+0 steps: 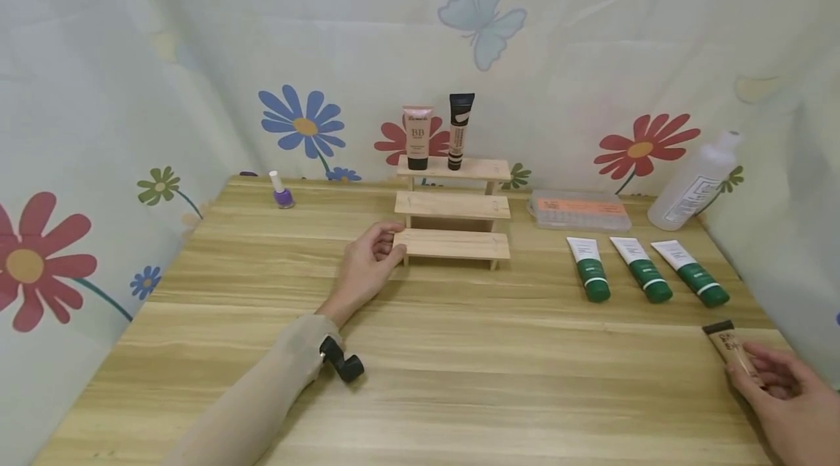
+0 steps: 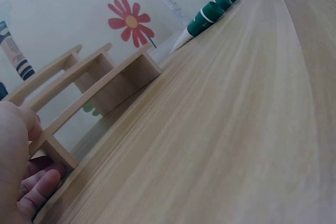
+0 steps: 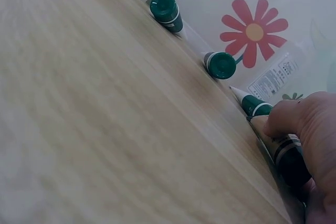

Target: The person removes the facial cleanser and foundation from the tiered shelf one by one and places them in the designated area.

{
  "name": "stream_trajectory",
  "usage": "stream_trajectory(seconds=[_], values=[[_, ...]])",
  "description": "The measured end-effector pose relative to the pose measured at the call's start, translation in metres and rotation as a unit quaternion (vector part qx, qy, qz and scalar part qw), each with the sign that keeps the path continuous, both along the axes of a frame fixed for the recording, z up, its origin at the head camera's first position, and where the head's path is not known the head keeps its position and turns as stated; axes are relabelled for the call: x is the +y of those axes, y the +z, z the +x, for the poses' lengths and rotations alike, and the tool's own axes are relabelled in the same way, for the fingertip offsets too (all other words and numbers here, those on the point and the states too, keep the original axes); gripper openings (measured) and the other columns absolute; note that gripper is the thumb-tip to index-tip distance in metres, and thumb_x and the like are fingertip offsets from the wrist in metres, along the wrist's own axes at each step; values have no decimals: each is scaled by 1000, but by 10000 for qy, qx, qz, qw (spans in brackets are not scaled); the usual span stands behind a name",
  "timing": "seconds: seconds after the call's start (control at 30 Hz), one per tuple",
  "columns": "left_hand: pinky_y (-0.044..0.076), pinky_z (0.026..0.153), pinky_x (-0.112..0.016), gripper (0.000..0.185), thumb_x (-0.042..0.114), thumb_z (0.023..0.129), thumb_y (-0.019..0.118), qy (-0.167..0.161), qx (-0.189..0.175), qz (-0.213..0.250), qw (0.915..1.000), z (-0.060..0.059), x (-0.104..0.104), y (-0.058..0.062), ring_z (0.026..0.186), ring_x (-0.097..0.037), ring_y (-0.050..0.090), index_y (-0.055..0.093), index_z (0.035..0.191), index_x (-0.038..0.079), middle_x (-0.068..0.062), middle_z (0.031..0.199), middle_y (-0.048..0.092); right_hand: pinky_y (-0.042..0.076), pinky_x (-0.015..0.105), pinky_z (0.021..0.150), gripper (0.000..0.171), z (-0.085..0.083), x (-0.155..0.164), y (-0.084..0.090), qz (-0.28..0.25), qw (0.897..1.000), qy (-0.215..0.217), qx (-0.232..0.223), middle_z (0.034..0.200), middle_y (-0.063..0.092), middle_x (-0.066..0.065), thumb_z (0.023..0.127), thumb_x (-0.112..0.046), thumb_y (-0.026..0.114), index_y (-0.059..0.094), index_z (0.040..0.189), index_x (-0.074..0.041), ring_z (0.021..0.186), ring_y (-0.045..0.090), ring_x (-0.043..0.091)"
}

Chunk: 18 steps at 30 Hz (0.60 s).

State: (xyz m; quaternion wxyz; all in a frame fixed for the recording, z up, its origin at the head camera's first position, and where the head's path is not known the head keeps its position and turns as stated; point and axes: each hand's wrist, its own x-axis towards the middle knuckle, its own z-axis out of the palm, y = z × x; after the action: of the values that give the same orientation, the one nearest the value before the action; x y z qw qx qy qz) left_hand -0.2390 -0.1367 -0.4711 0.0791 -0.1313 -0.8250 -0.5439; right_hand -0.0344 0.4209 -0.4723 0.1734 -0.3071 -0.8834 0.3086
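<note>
One pink tube (image 1: pixel 418 129) and one black-topped tube (image 1: pixel 459 132) stand atop the rack (image 1: pixel 454 243), its lowest tier pinched by the left hand (image 1: pixel 367 262). Apparently left: the tan tube (image 1: pixel 728 344), pinched by the right hand (image 1: pixel 792 394).

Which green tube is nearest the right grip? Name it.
The rightmost green tube in the head view; the middle green tube and leftmost green tube lie farther from the right grip.

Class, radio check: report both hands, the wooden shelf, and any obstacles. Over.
Left hand gripping wooden shelf by its lowest step; two tubes upright on top. Right hand holding beige tube. Possible obstacles: three green-and-white tubes lying nearby.
</note>
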Motion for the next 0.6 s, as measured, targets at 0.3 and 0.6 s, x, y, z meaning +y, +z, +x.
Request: stream_trajectory(seconds=[0.3, 0.6], values=[[60, 84, -25, 31, 16, 107, 74, 1, 78, 8, 10000, -2, 0, 0, 101, -20, 73, 73, 138, 14, -8, 117, 77, 36, 3, 70, 50, -1, 4, 0, -215, 9994, -85, 269, 94, 46, -38, 105, -11, 77, 62, 150, 5, 81, 42, -18], [60, 84, -24, 32, 17, 107, 74, -15, 7, -8, 10000, 0, 0, 1, 101, -20, 73, 73, 139, 13, -8, 118, 77, 36, 4, 74, 59, 1, 5, 0, -473, 9985, -244, 90, 105, 48, -36, 106, -22, 77, 58, 157, 1, 86, 39, -20]])
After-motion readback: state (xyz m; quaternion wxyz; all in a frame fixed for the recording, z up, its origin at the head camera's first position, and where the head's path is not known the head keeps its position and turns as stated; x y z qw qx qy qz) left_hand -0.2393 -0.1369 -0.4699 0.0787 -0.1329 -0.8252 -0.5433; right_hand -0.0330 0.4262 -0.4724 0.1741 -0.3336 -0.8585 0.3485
